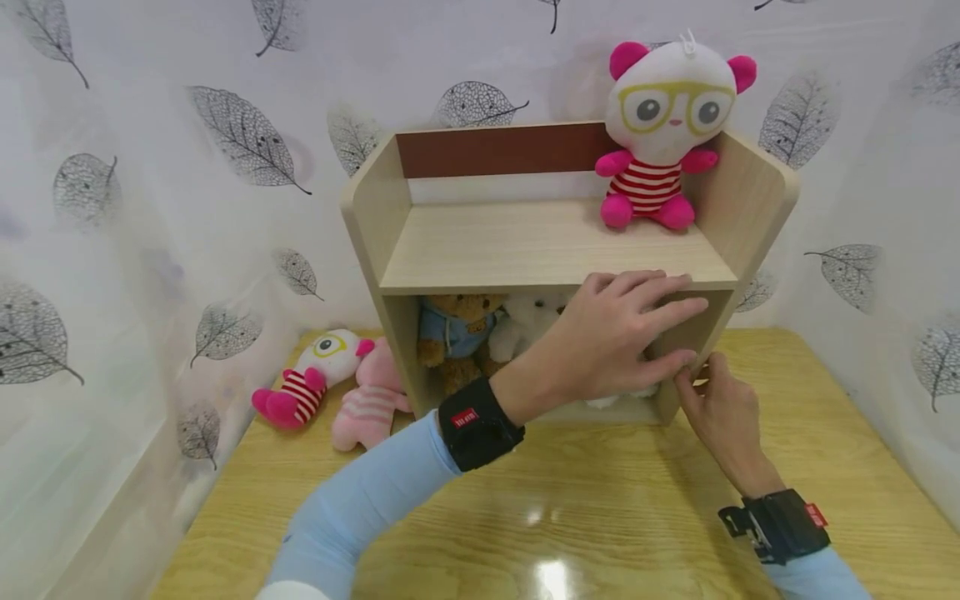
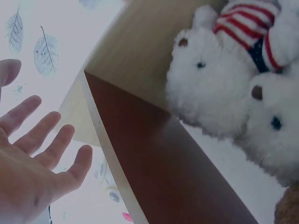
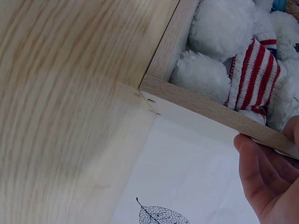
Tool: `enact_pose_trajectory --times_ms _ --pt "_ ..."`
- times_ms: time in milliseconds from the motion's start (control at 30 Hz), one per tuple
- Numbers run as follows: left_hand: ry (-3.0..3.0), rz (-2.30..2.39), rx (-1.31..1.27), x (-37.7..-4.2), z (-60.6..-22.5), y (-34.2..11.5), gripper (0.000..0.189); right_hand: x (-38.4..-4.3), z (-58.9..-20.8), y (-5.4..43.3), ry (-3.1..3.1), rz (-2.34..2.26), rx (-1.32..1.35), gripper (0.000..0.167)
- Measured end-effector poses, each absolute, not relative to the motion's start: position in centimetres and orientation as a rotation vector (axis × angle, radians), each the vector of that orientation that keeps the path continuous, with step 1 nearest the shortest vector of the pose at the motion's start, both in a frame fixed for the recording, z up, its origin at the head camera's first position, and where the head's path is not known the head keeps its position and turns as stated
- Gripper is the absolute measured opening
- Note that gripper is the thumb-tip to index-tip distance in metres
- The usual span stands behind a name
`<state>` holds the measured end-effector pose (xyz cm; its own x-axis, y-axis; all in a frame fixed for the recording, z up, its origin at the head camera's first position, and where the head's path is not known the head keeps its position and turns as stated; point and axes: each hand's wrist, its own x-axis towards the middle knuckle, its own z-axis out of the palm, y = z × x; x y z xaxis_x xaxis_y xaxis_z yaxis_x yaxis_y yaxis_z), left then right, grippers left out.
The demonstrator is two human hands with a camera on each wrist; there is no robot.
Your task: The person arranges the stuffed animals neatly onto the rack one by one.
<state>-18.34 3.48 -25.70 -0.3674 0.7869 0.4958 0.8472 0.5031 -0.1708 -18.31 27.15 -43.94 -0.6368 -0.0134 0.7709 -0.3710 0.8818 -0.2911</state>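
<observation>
One two-tier bookshelf, pale wood grain with a red-brown back strip, center to upper right of the head frame, on a wood-grain tabletop. Right hand pinches its right side panel's front edge, low down. Left hand holds nothing, fingers wide, hiding much of the lower bay; contact with the shelf: can't tell. Tabletop runs across bottom center and lower right, edge slanting at far right. Panda plush with yellow glasses sits at the upper deck's right end. Lower bay is packed: teddy in blue hoodie, white plush bears. Second panda plush and pink plush lie left of center, crowding the shelf's left side. Leaf-print sheeting behind.
</observation>
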Motion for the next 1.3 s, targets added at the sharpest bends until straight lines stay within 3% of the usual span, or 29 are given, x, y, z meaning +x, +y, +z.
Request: enact_pose_trajectory --times_ms 367,733,1300 --pt "-2.019 -0.051 -1.383 -16.2 -29.6 2.2 0.043 -18.1 -44.2 27.2 -2.226 0.515 0.274 0.026" --pt "-2.02 -0.018 -1.319 -13.7 -32.5 -1.9 0.044 -18.3 -44.2 27.0 -2.207 0.56 0.208 0.02" --pt "-2.215 -0.207 -1.152 -13.7 -36.5 -9.9 0.049 -18.6 -44.3 26.9 -2.192 0.554 0.201 0.02"
